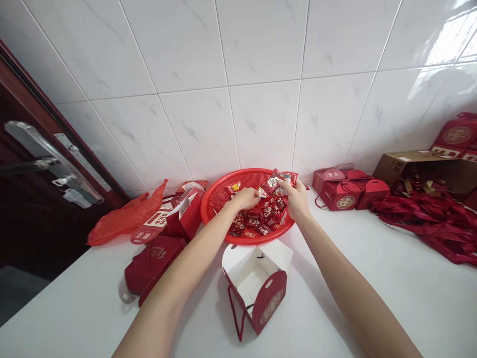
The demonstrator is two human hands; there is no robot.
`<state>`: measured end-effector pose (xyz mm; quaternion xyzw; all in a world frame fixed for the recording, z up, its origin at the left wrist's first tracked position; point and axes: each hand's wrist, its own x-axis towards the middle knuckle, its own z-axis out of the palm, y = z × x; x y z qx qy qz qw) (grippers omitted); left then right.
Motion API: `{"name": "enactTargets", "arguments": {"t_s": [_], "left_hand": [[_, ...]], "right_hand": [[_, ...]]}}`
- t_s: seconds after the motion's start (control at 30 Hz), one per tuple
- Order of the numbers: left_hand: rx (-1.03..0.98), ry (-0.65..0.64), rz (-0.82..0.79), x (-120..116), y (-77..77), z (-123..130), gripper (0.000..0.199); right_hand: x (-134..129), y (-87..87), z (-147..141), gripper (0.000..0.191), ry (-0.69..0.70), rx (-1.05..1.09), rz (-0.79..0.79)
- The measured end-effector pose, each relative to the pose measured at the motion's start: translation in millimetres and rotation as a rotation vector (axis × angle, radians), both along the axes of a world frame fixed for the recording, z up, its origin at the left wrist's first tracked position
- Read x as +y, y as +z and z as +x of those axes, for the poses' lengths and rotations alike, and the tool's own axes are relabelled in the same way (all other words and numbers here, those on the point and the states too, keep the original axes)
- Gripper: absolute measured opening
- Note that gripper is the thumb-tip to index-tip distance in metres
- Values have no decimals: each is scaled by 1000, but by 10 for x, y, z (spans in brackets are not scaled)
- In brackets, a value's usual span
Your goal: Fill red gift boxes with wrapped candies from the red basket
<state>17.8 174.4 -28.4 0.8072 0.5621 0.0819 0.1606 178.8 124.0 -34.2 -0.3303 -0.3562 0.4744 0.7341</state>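
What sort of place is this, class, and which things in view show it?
An indoor room, perhaps in a home. Glossy white wall tiles and a dark red door with a silver metal handle show a room; the white tabletop bearing a red perforated plastic basket hints at household use.

A dark red door (40, 214) stands beside a white tiled wall (266, 119).

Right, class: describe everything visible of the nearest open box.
The open box looks like card, deep red outside with a pale emblem, white inside. Its flaps stand unfastened, the front one rounded and holed; a red cord loops down its left. It rests upright on the white table, before the red basket.
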Motion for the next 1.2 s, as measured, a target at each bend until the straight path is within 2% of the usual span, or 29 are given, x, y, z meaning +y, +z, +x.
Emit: {"name": "enactTargets", "arguments": {"t_s": [0.13, 0.2, 0.27, 0.33, 0.43, 0.53, 0.7, 0.97, 1.1, 1.2], "left_hand": [[17, -158, -21, -78, -35, 141, 48], [74, -230, -50, -109, -52, 209, 65], [157, -279, -83, -125, -63, 254, 72], [221, -276, -103, -123, -67, 266, 68], [243, -207, -98, -101, -65, 234, 53], [241, -174, -82, -75, -61, 181, 49], [221, -163, -71, -53, -65, 138, 50], [184, -176, -127, -27, -124, 172, 27], [155, -151, -139, -9, -149, 177, 31], [124, -100, -118, 4, -165, 173, 47]], "right_hand": [[4, -6, 5, 23, -5, -13, 26], [6, -10, 6, 23, -8, -10, 34], [6, -13, 6, 24, -5, -5, 32], [3, -15, 4, 25, 1, -6, 24], [-1, -15, 2, 27, 5, -10, 27], [2, -16, 1, 28, 10, -14, 27], [18, -23, 0, 26, 5, -12, 18], [-30, 9, 0, 25, 8, -22, 24], [-33, 12, 0, 25, 17, -13, 18], [-25, 3, 1, 25, 12, -17, 18]]}}
